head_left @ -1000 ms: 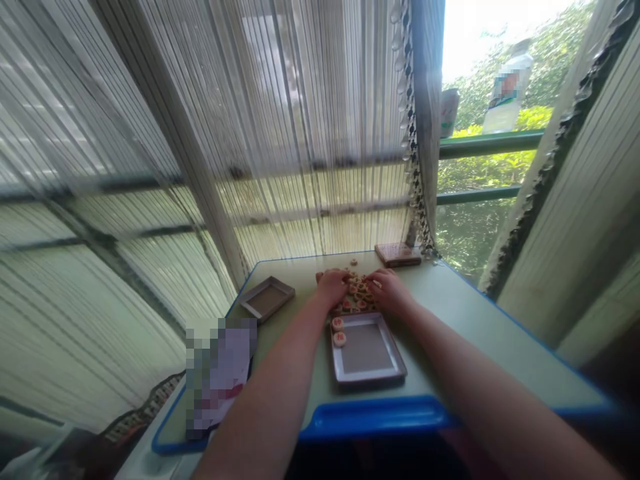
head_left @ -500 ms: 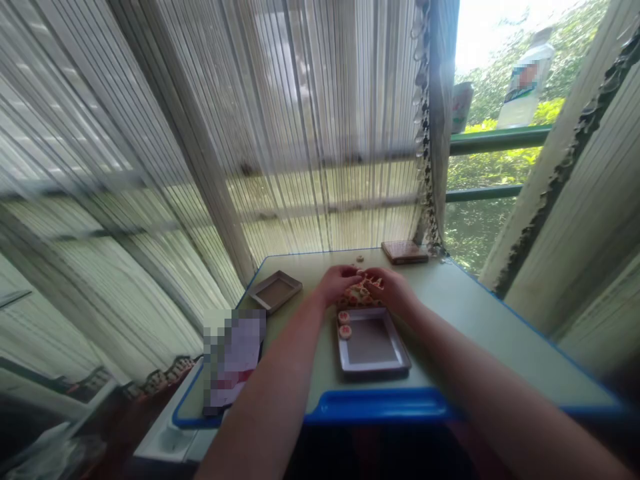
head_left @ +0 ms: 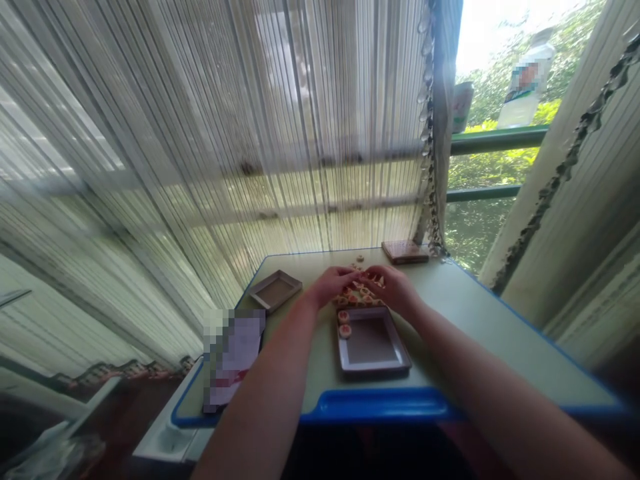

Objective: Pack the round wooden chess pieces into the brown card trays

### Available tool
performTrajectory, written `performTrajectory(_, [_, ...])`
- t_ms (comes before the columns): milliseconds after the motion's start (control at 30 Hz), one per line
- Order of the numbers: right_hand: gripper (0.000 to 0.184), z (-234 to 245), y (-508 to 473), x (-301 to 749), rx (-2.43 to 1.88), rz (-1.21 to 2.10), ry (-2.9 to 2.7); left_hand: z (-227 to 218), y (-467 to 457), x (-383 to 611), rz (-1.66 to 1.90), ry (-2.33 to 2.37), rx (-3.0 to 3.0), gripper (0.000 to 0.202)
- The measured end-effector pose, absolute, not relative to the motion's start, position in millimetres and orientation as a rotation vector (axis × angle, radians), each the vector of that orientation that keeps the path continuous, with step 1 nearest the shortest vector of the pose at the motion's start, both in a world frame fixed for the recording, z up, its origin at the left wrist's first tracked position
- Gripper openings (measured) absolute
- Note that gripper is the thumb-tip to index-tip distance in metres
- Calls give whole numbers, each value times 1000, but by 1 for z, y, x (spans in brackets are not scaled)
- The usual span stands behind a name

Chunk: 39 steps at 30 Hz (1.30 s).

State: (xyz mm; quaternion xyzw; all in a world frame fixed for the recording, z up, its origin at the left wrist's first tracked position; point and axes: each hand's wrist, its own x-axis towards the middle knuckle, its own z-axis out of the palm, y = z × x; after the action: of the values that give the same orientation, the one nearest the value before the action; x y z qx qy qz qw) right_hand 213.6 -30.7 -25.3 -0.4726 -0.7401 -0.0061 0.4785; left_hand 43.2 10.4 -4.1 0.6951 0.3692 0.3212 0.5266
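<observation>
A loose heap of round wooden Chinese chess pieces [head_left: 354,299] lies on the table, some showing red marks. My left hand [head_left: 336,283] reaches over the heap's left side, its fingers pressed together and pointing inward. What the fingertips hold, if anything, is too small to make out. From the right, my right hand [head_left: 393,285] curves over the same heap with thumb and fingers apart. The fingertips of both hands nearly meet above the pieces. Just below stands a shallow tray [head_left: 404,357]; two red-marked chess pieces [head_left: 345,331] sit in its upper left corner, one above the other.
A second shallow tray [head_left: 257,293] lies at the table's far left. A closed flat box [head_left: 405,252] rests at the back edge, near a single piece [head_left: 360,259]. A blurred-out flat item [head_left: 235,360] is beside my left forearm. String curtains [head_left: 320,133] hang behind the table [head_left: 490,347].
Both hands have shifted slightly over the heap, and more pieces show beneath them. The two pieces in the tray stay where they were.
</observation>
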Motion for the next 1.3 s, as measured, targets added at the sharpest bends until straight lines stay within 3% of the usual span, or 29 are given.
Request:
performTrajectory(300, [17, -19, -46, 209, -1198, 229, -2008, -5, 0, 25, 1083, 1241, 1929, 28])
performTrajectory(467, [18, -17, -58, 201, -1160, 305, -2157, -9, -32, 3, 910, 1211, 2183, 28])
performTrajectory(767, [34, -9, -72, 201, -1175, 759, -1943, -25, -78, -14, 1102, 1314, 2144, 33])
performTrajectory(1033, [21, -22, -94, 182, -1166, 312, -2127, -27, -92, -6, 1051, 1165, 2297, 31])
performTrajectory(1300, [21, -19, -94, 182, -1173, 315, -2191, -23, -94, -8, 939, 1108, 2342, 26])
